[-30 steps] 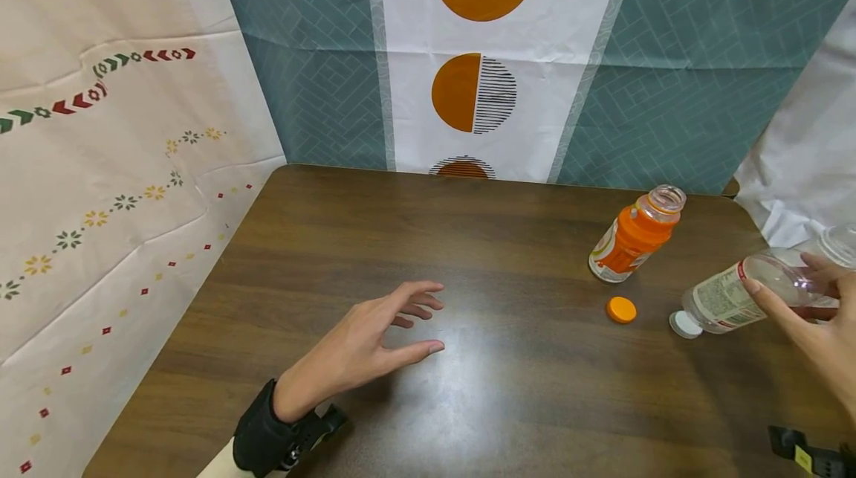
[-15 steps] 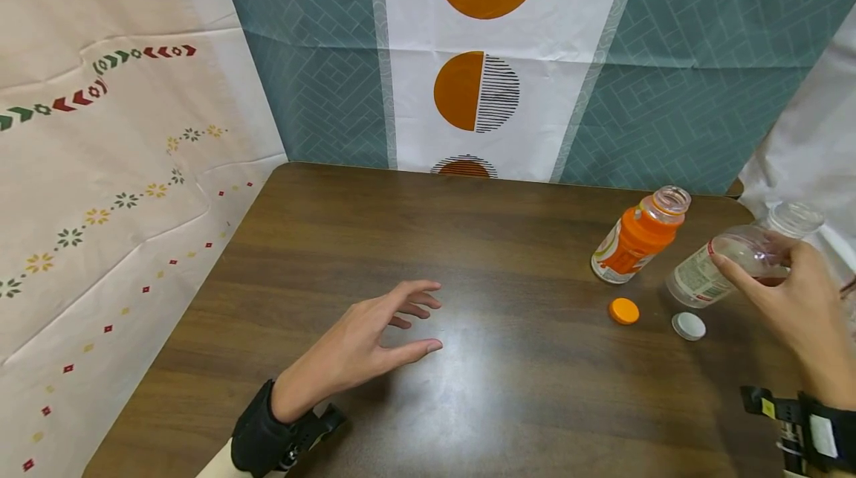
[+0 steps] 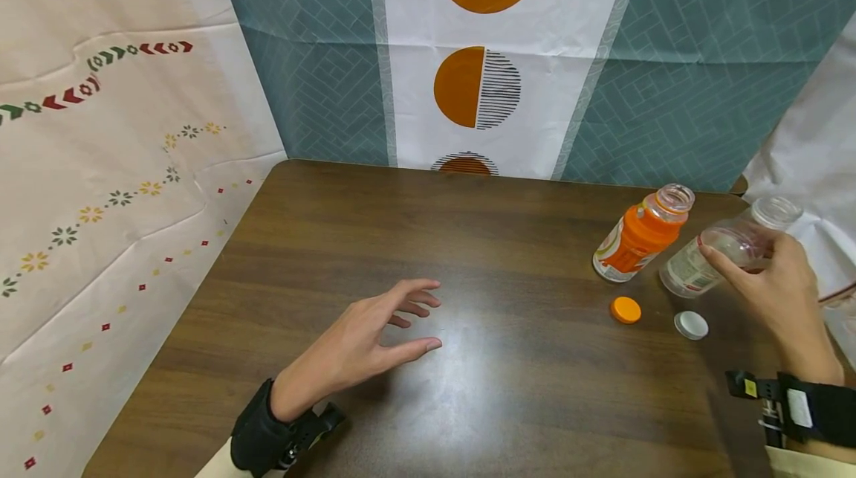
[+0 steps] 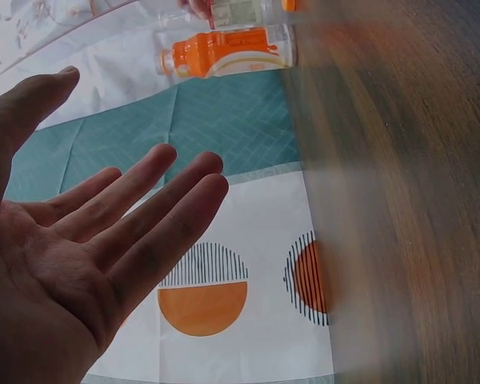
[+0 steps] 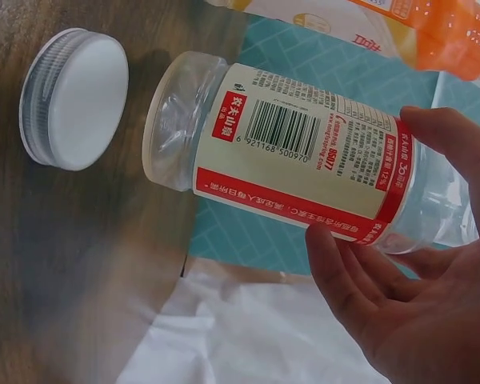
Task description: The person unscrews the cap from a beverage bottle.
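On the right of the table, my right hand (image 3: 782, 292) grips a clear plastic bottle (image 3: 692, 267) around its upper body. The bottle has no cap on its wide mouth, and its pale label with red bands shows in the right wrist view. Whether its base touches the table I cannot tell. A white cap (image 3: 691, 325) lies just in front of the bottle. To its left stands an uncapped bottle of orange drink (image 3: 638, 234), with an orange cap (image 3: 625, 310) before it. My left hand (image 3: 364, 333) hovers over the table, palm inward, fingers loosely extended, holding nothing.
A brown wooden table (image 3: 468, 240) lies under everything. A teal and white cloth (image 3: 328, 91) hangs along its back edge, and patterned white cloth (image 3: 134, 240) covers the left side. Something clear with a reddish rim (image 3: 839, 294) is cut off at the right edge.
My right hand has carried the clear bottle left and back, from above the white cap to beside the orange bottle. The white cap now shows fully. My left hand has stayed put.
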Available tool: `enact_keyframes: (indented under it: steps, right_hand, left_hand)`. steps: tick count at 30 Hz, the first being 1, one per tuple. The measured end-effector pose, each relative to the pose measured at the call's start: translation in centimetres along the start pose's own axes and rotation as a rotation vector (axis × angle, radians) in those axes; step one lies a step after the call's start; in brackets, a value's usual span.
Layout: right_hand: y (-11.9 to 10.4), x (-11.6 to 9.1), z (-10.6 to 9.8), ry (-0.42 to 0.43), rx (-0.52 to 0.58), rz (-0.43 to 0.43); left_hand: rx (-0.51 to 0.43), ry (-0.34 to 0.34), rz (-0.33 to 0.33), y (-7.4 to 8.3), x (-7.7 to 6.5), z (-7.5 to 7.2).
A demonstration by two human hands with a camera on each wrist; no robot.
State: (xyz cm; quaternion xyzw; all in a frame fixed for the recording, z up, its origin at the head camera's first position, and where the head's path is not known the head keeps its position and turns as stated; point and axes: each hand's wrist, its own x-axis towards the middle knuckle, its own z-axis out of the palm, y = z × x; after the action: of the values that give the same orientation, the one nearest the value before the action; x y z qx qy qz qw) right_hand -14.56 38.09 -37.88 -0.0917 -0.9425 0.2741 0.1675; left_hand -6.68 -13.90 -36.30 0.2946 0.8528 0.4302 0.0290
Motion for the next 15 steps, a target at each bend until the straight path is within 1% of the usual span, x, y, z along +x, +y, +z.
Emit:
enact_keyframes:
  steps: [8,13,15]
  right_hand:
    - [-0.3,0.7,0.6,-0.015,0.018,-0.027]
    - [-0.1,0.6,1.3,-0.017,0.007,-0.025]
    - [0.0,0.6,1.4,-0.019,0.002,-0.011]
  left_hand:
    - [0.001,-0.003,-0.007,-0.1,0.0,0.0]
    - [0.005,-0.002,-0.013,-0.1,0.0,0.0]
    - [0.006,-0.001,-0.013,-0.1,0.0,0.1]
